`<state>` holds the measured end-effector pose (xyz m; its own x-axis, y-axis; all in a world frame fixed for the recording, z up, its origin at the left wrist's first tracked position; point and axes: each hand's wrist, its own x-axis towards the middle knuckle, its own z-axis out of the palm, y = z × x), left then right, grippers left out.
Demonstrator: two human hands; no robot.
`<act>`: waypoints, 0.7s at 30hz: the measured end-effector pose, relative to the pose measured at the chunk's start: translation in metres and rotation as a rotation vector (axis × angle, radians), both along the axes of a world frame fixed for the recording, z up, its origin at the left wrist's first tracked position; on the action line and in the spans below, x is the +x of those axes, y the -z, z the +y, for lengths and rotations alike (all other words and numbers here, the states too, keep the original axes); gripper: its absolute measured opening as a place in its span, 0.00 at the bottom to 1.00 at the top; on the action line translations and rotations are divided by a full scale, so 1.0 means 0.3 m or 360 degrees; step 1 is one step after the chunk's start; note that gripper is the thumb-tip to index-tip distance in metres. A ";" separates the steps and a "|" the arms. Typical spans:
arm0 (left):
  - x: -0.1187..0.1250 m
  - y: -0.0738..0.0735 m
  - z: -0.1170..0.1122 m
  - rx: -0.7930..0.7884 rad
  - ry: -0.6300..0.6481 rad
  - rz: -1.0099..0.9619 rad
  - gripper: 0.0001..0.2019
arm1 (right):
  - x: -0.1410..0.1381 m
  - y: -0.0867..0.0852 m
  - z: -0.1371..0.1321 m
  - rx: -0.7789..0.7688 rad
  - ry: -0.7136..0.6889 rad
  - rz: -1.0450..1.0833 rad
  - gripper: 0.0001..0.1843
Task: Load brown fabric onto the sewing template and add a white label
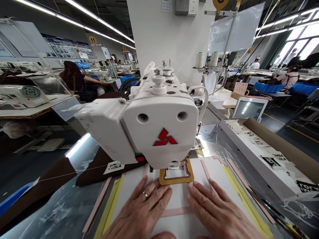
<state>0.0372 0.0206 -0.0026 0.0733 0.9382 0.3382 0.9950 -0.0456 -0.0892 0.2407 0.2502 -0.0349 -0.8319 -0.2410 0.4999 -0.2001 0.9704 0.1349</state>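
1. Presently, left hand [142, 212] and right hand [219, 212] lie flat, fingers slightly spread, gripping nothing.
2. Both press the white template [179, 199] beneath the sewing machine [159, 126], just before its orange frame [176, 177].

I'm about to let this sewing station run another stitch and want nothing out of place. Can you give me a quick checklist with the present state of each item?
1. Left hand flat on the white template: ok.
2. Right hand flat on the template, beside the left: ok.
3. Fingertips short of the tan clamp frame: left fingertips touch or nearly touch its front edge, not ok.
4. Clamp frame sits under the machine head: ok.
5. Needle position: hidden by the head, cannot tell.
6. Yellow tape strips lying flat along the template: ok.
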 end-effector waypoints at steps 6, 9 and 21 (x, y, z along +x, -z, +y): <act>-0.001 -0.007 0.012 -0.0015 -0.0021 0.0146 0.42 | -0.046 0.057 0.014 -0.0250 -0.0044 -0.0183 0.51; -0.003 -0.002 0.007 -0.0021 -0.0018 0.0122 0.42 | -0.051 0.047 0.022 -0.0286 -0.0044 -0.0232 0.50; -0.003 -0.001 0.007 -0.0040 -0.0015 0.0016 0.42 | -0.072 0.022 -0.011 -0.0194 -0.0101 -0.0321 0.54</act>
<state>0.0364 0.0228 -0.0024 0.0676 0.9470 0.3140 0.9944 -0.0383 -0.0984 0.2192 0.2468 -0.0414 -0.9029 -0.2443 0.3537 -0.2724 0.9617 -0.0313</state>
